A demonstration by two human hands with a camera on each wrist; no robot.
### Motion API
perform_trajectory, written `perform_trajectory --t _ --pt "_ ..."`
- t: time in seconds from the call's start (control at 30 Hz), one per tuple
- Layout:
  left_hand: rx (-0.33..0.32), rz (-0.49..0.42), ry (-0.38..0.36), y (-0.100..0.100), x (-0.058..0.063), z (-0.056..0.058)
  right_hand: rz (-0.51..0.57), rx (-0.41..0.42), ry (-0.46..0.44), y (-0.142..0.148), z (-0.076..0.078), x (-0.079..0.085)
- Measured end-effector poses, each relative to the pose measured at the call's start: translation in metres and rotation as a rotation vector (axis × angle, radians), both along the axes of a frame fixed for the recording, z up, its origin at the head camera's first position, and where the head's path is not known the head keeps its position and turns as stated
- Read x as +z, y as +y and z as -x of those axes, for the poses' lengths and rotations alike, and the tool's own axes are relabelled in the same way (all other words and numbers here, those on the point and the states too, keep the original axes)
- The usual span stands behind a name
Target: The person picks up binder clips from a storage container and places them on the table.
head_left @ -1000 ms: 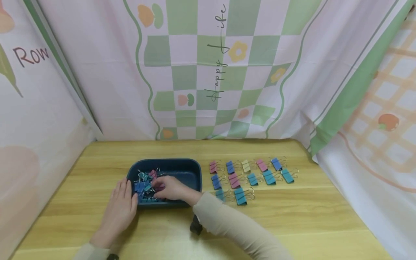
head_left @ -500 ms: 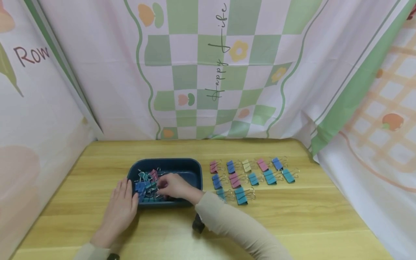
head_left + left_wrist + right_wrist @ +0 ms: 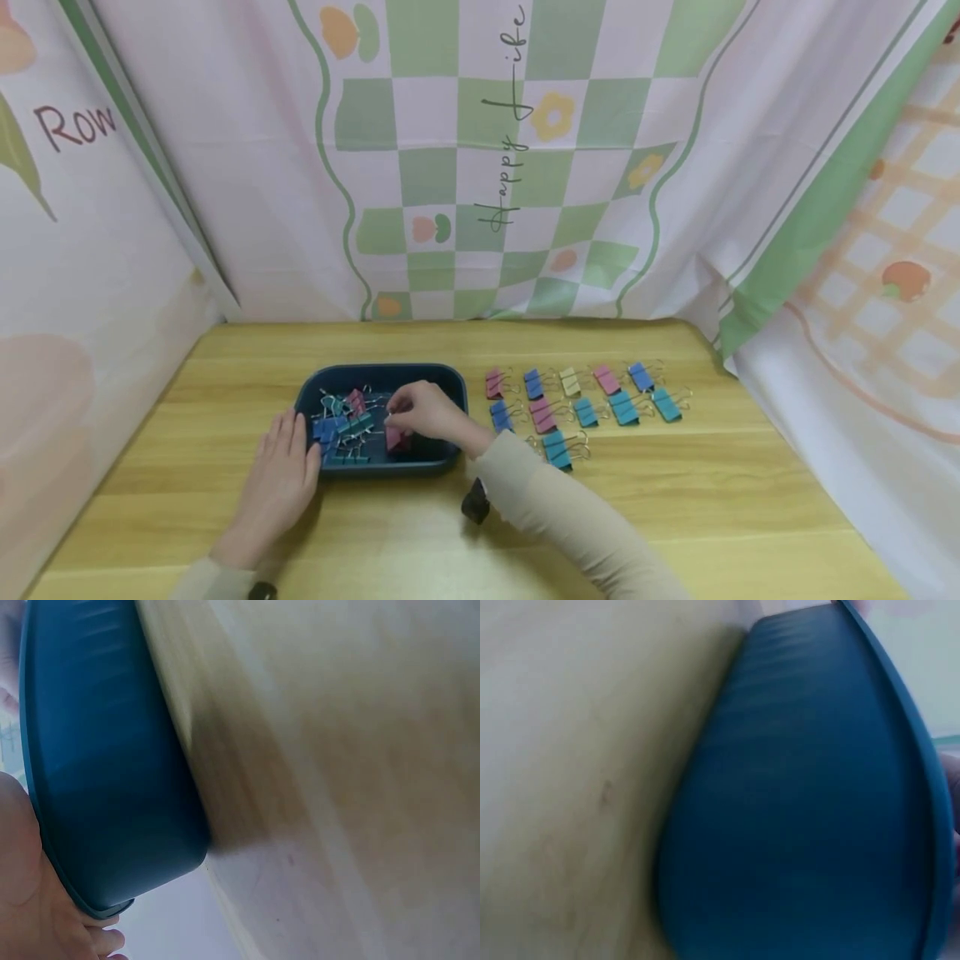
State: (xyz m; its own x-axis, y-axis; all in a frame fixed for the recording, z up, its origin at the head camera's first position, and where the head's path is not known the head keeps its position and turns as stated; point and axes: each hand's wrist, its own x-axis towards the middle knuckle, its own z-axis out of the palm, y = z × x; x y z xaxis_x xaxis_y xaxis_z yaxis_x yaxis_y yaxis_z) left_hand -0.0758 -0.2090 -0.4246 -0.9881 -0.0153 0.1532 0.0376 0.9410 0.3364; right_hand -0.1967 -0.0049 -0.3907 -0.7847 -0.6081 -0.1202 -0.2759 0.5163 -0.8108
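A dark blue plastic bin [image 3: 375,472] holds a pile of binder clips [image 3: 330,432] in blue, teal and pink, bunched at its left. My right hand [image 3: 435,415] is over the middle of the bin and pinches a dark pink binder clip [image 3: 397,439] between thumb and fingers. The clip hangs apart from the pile, inside the rim. My left hand [image 3: 276,471] rests along the bin's left end, fingers straight against the rim. In the left wrist view, the bin's outer wall [image 3: 112,765] stands beside that hand. The right wrist view shows mostly bin wall [image 3: 802,795].
Right of the bin, binder clips lie in rows on the wooden table [image 3: 675,500], including a yellow clip [image 3: 570,382] and a large teal clip [image 3: 557,450]. My right sleeve [image 3: 555,508] covers part of the front row. Printed curtains [image 3: 495,167] enclose the back and sides.
My right hand has drawn the pink binder clip out of the pile and moved slightly right and up. My left hand has stayed on the bin's end.
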Motion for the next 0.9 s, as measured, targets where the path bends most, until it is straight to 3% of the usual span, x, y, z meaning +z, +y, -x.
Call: perform_trajectory --t 0.23,0.5,0.73,0.9 --pt "-0.001 0.005 0.016 0.0 0.001 0.0 0.138 -0.073 -0.029 0.012 0.009 0.001" --pt "-0.002 0.004 -0.001 0.0 0.0 -0.001 0.172 -0.08 -0.046 0.024 0.014 0.001" --pt "0.0 0.013 0.006 0.001 0.001 -0.001 0.25 -0.101 -0.14 0.04 0.018 0.006" --pt "0.002 0.007 0.001 0.001 0.001 -0.001 0.322 -0.16 -0.176 0.054 0.015 0.016"
